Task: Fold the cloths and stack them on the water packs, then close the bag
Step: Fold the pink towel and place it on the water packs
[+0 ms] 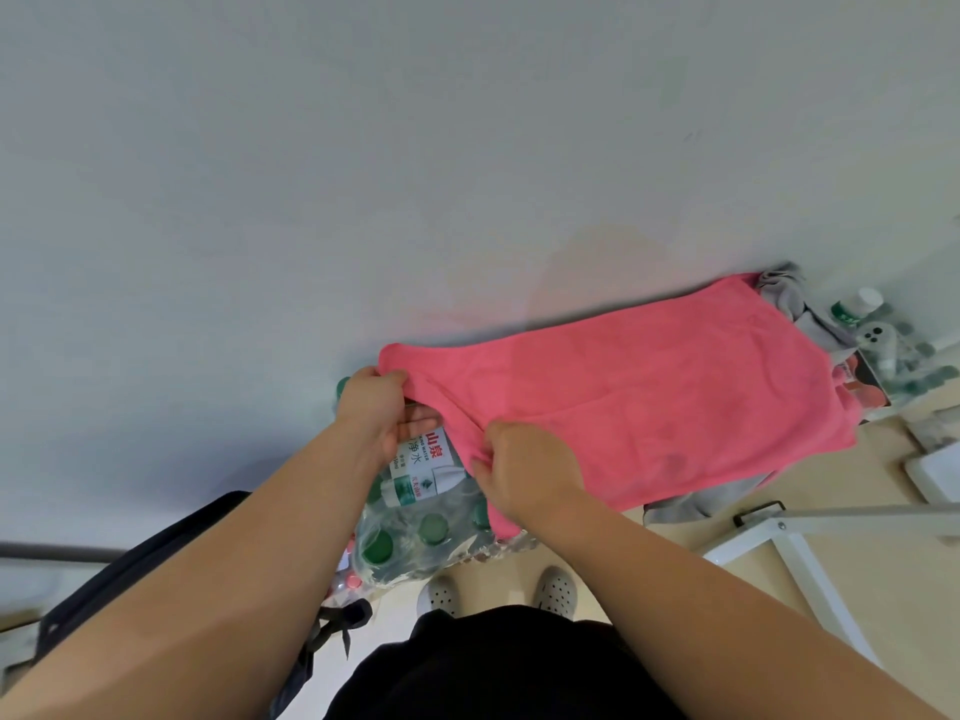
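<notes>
Pale wall point(363, 148) and beige floor point(872, 454); the work is done low, close against the wall.

- Pink cloth point(649, 387): lies spread over the tops of the water packs, its long side running off to the right. It is not yet folded.
- Left hand point(376, 413): thumb and fingers curled, pinching the cloth's far-left corner.
- Right hand point(524, 470): fingers bunched into the near edge of the same end.
- Likely reason: gripping one end at two points lets that end be lifted and carried across for a fold, with the packs serving as a table.
- Grey cloth point(779, 288): pokes out from under the pink one at the far right and along the near side, seemingly waiting its turn.
- Water pack point(415, 527): shrink-wrapped bottles with green caps, just under the hands. The label shows red "山泉", then "净水", and part of "WATER"; the smaller print is unreadable.
- Second pack point(893, 345): further right, partly hidden.
- Dark bag point(130, 569): at lower left beside the packs. Whether it is open cannot be told.
- White metal frame point(810, 563): at right.
- Perforated shoes point(556, 589): below.
</notes>
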